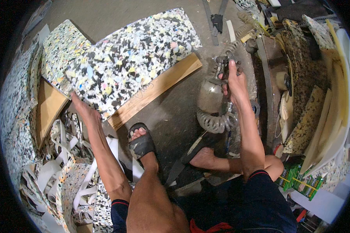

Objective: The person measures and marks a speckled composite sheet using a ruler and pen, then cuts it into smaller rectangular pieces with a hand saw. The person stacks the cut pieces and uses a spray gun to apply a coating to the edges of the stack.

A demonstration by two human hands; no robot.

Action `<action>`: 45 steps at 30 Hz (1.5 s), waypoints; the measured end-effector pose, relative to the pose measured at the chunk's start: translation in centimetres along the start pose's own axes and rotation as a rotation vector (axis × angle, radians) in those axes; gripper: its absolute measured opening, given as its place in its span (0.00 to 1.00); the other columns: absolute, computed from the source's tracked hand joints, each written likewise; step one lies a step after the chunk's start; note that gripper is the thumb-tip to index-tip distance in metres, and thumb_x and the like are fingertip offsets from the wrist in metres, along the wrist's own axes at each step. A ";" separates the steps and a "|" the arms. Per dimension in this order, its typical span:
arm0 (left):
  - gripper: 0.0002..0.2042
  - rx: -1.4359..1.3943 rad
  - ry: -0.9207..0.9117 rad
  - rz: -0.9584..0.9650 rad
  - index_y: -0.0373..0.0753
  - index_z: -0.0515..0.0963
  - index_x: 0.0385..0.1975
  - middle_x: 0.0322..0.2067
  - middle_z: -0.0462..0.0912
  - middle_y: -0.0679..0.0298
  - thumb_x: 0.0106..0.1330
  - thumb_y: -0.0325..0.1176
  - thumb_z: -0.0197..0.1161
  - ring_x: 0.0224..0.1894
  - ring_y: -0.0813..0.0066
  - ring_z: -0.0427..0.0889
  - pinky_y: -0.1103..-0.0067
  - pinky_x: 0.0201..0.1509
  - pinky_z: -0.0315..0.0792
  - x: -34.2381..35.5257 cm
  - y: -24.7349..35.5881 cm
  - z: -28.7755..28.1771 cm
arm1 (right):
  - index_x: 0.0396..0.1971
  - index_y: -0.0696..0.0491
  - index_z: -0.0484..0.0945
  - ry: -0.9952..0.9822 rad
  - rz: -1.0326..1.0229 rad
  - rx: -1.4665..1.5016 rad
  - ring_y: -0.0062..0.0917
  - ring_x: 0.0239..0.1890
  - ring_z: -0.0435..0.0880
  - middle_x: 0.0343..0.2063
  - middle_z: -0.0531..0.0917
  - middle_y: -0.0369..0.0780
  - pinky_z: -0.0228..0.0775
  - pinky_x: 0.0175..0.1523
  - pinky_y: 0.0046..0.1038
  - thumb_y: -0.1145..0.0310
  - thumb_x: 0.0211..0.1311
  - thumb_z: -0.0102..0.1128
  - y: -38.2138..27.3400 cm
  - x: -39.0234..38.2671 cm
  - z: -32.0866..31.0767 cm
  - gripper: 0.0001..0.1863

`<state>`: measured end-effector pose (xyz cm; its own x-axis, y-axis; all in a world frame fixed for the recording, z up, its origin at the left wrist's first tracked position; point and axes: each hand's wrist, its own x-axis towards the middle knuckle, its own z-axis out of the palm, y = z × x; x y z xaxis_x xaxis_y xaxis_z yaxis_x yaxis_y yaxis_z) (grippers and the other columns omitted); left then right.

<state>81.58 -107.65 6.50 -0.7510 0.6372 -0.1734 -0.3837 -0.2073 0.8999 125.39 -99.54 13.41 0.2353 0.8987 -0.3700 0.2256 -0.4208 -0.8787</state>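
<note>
A rectangular panel of speckled foam, black, white and multicoloured, lies tilted in front of me with a wooden board along its near long side. My left hand grips the panel at its near left end; most of its fingers are hidden. My right hand is closed around a spray gun, thumb on top. Below the gun hangs a rounded, dusty cup. A clear coiled hose loops beneath it. No spray can be made out.
Another speckled foam piece lies behind at the left, near a wooden panel. Foam and white strip offcuts pile up at lower left. At right stand foam slabs, a tape roll and green packets. My sandalled foot is close to the board.
</note>
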 end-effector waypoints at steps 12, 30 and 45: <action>0.29 -0.056 -0.018 0.020 0.31 0.62 0.68 0.64 0.70 0.53 0.78 0.49 0.48 0.64 0.61 0.72 0.65 0.69 0.66 0.9 -0.9 -2.1 | 0.41 0.56 0.80 -0.260 -0.148 -0.229 0.17 0.16 0.70 0.23 0.79 0.34 0.61 0.19 0.23 0.46 0.77 0.47 1.1 -5.7 1.2 0.25; 0.30 0.051 0.020 0.053 0.27 0.64 0.67 0.66 0.69 0.51 0.79 0.50 0.46 0.66 0.60 0.70 0.67 0.70 0.64 -0.8 0.4 -0.8 | 0.35 0.56 0.77 -0.127 -0.363 -0.290 0.17 0.14 0.71 0.22 0.79 0.35 0.61 0.18 0.23 0.46 0.76 0.47 -1.5 -5.1 1.9 0.25; 0.29 0.024 0.052 0.032 0.28 0.69 0.63 0.62 0.73 0.54 0.78 0.50 0.47 0.62 0.66 0.72 0.70 0.69 0.61 -1.2 -0.2 -2.1 | 0.34 0.55 0.80 -0.231 -0.380 -0.238 0.15 0.16 0.70 0.22 0.80 0.33 0.59 0.20 0.22 0.43 0.74 0.52 -2.5 -8.5 5.3 0.27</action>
<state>81.39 -109.96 5.70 -0.7901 0.5906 -0.1642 -0.3462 -0.2088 0.9146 117.88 -105.48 17.12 -0.1150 0.9864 -0.1178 0.4706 -0.0504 -0.8809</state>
